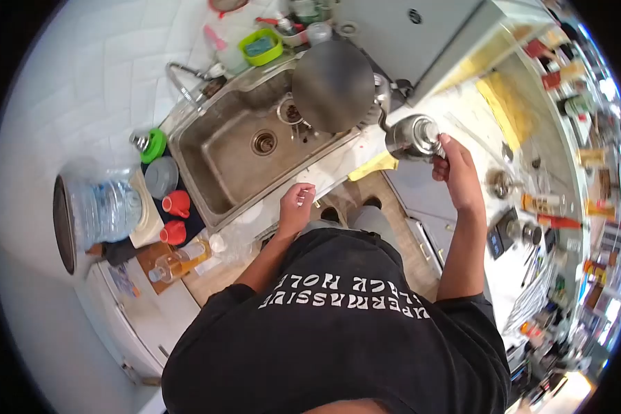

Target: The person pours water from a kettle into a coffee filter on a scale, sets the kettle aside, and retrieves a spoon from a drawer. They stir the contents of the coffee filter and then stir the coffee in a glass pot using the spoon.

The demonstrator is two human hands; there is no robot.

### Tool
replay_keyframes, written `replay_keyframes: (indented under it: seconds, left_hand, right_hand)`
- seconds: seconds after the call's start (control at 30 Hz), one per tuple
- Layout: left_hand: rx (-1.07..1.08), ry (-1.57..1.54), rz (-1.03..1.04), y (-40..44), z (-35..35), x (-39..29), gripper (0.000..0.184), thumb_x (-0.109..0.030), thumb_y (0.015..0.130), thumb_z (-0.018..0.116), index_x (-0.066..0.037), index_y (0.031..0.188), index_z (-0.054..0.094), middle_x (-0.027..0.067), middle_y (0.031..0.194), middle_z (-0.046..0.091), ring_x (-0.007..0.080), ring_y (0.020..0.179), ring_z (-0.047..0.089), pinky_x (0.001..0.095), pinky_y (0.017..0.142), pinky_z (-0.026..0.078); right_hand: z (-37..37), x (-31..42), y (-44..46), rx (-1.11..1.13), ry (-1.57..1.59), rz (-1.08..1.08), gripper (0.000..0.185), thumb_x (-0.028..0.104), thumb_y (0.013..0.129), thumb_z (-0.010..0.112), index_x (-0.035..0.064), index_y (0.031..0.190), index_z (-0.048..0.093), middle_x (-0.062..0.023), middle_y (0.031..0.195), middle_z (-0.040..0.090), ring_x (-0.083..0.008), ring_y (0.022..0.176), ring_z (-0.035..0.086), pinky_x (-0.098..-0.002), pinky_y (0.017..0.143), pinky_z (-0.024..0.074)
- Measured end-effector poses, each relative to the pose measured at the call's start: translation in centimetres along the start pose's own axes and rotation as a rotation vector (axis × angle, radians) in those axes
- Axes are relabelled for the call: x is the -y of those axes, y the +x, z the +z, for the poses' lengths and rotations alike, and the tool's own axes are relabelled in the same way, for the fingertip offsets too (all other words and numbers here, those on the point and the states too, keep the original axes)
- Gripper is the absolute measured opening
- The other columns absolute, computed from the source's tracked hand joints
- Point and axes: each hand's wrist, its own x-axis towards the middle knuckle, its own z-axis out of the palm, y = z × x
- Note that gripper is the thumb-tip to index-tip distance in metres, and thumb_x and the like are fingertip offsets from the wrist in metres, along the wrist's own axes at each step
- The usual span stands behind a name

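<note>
My right hand [454,168] grips the handle side of a shiny metal gooseneck kettle [408,140], which is held to the right of the sink near the counter's edge. The kettle's thin curved spout points toward the sink, and its handle is mostly hidden by my fingers. At the sink's front edge my left hand [296,207] hovers with loosely curled fingers and nothing visible in it. The steel sink [238,162] has a drain in its floor and a small strainer [291,110] toward its far right. A blurred grey disc hides part of that end.
A faucet [186,86] stands behind the sink. Red cups [176,204], a grey bowl [161,177] and a large water bottle [110,210] sit at left. Yellow cloths [374,166] lie on the right counter edge and farther back. A scale [501,233] and jars line the right counter.
</note>
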Motion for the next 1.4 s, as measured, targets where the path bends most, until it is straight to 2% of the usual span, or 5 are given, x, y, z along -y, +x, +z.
replay_keyframes:
  seconds: [0.1, 0.6, 0.9, 1.17, 1.4]
  left_hand:
    - [0.127, 0.047, 0.011, -0.7, -0.5, -1.5, 0.018, -0.017, 0.102, 0.067, -0.003, 0.112, 0.072, 0.0004, 0.094, 0.07, 0.0083, 0.086, 0.063, 0.0265, 0.08, 0.051]
    - [0.668, 0.112, 0.207, -4.3, 21.0, -6.7, 0.019, -0.017, 0.099, 0.07, -0.002, 0.11, 0.073, 0.0073, 0.096, 0.074, 0.0136, 0.086, 0.069, 0.0301, 0.08, 0.055]
    - [0.692, 0.086, 0.163, -9.9, 34.2, -9.0, 0.019, -0.016, 0.103, 0.067, -0.002, 0.115, 0.071, -0.0007, 0.097, 0.07, 0.0062, 0.087, 0.063, 0.024, 0.081, 0.052]
    - [0.572, 0.119, 0.23, -9.5, 39.1, -9.6, 0.018, -0.019, 0.101, 0.07, -0.004, 0.11, 0.073, -0.0008, 0.086, 0.07, 0.0061, 0.076, 0.061, 0.0244, 0.07, 0.051]
    - [0.49, 0.086, 0.22, -5.1, 43.0, -10.4, 0.021, -0.022, 0.101, 0.069, -0.003, 0.11, 0.073, 0.002, 0.088, 0.071, 0.0088, 0.079, 0.063, 0.0267, 0.073, 0.051]
  right_hand:
    - [-1.5, -3.9, -5.2, -0.097, 0.091, 0.014, 0.036, 0.042, 0.106, 0.06, 0.0066, 0.102, 0.067, 0.0036, 0.082, 0.055, -0.0053, 0.068, 0.042, -0.0235, 0.061, 0.0365]
    - [-19.1, -14.5, -28.1, -0.701, 0.462, -0.012, 0.034, 0.041, 0.111, 0.05, 0.0133, 0.092, 0.056, 0.0072, 0.074, 0.042, -0.0044, 0.065, 0.036, -0.0236, 0.058, 0.0331]
    - [-29.4, -17.1, -34.6, -0.723, 0.42, 0.016, 0.026, 0.032, 0.111, 0.05, 0.0116, 0.096, 0.057, 0.0071, 0.076, 0.04, -0.0054, 0.067, 0.035, -0.0244, 0.062, 0.0354]
    - [-36.3, -18.6, -34.8, -0.657, 0.374, 0.015, 0.027, 0.031, 0.108, 0.056, 0.0114, 0.089, 0.058, 0.0073, 0.077, 0.044, -0.0037, 0.07, 0.039, -0.024, 0.062, 0.0359]
    - [-39.0, -17.0, -32.6, -0.75, 0.393, -0.01, 0.026, 0.029, 0.109, 0.058, 0.0128, 0.088, 0.056, 0.0086, 0.072, 0.043, -0.0032, 0.064, 0.037, -0.0233, 0.062, 0.0357]
